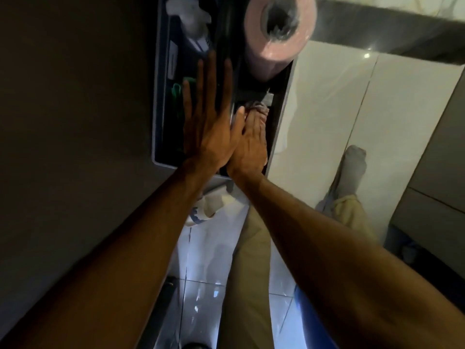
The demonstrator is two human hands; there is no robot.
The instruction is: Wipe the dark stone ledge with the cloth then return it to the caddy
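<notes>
The caddy looks like smooth dark plastic with a faint sheen, and the cloth in it is soft, crumpled fabric. At one o'clock the pink paper roll is matt, while the white wall tiles and floor tiles are glossy.

Pink roll; dark grey caddy; green item; khaki trousers.

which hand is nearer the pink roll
Left. The left hand lies flat over the caddy, fingertips reaching up just short of the pink roll. The right hand sits lower, on the cloth.
</notes>
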